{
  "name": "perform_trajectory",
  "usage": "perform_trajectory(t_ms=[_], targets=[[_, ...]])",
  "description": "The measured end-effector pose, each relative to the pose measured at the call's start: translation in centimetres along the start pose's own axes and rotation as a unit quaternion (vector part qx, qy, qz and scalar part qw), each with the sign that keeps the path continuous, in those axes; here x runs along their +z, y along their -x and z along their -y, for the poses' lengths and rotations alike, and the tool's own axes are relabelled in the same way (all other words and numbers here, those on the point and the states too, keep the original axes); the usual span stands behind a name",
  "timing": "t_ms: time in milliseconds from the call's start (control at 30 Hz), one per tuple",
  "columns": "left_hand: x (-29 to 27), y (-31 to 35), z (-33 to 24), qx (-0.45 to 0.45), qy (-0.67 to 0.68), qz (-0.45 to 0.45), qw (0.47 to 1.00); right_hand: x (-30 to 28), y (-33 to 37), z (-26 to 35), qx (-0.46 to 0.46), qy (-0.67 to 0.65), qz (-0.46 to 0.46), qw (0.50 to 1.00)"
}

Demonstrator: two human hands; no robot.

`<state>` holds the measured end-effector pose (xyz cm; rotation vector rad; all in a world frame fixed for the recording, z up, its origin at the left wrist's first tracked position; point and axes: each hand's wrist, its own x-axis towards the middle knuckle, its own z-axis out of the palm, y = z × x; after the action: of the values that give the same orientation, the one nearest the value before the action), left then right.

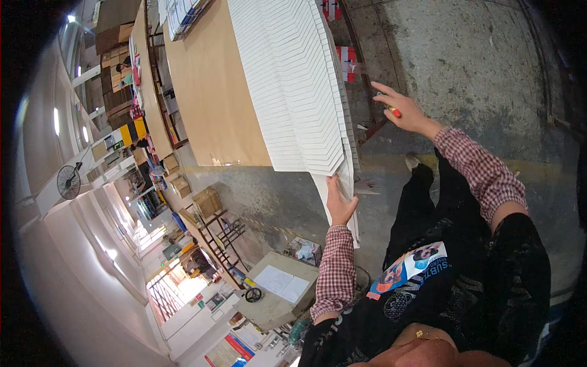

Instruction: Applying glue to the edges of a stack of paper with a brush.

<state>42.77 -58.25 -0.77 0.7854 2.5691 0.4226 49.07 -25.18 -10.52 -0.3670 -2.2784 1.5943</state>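
A long row of overlapping white paper sheets (290, 92) lies fanned along the table's edge. My left hand (340, 205) grips the near end of the row, thumb spread to one side, where some white sheets hang past the tabletop. Out to the right, over the floor and apart from the paper, is my right hand (403, 111). Tucked in its palm is a small tool with a red and yellow end (396, 112); its exact kind cannot be made out. The forefingers of that hand stretch toward the table.
The brown tabletop (214, 92) carries a bundled stack (183, 17) at its far end. Red and white packages (346, 63) sit beside the table's right edge. Behind on the left stand a grey machine table (275, 312) with a black handwheel (253, 295), a metal rack and cardboard boxes (208, 202).
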Motion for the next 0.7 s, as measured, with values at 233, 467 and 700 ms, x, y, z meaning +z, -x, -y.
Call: perform_trajectory(t_ms=[233,467,700], targets=[[-0.3,0.1,-0.1,-0.070,0.047,0.043,0.996,0.9,-5.7,0.0,0.018,0.048,0.100,0.994],[-0.5,0.3,-0.7,-0.063,0.044,0.043,0.996,1.0,-7.3,-0.8,-0.036,0.095,0.088,0.991],[-0.6,1.6,0.3,-0.058,0.027,0.038,0.997,0.9,-6.6,0.9,-0.048,0.211,0.176,0.960]])
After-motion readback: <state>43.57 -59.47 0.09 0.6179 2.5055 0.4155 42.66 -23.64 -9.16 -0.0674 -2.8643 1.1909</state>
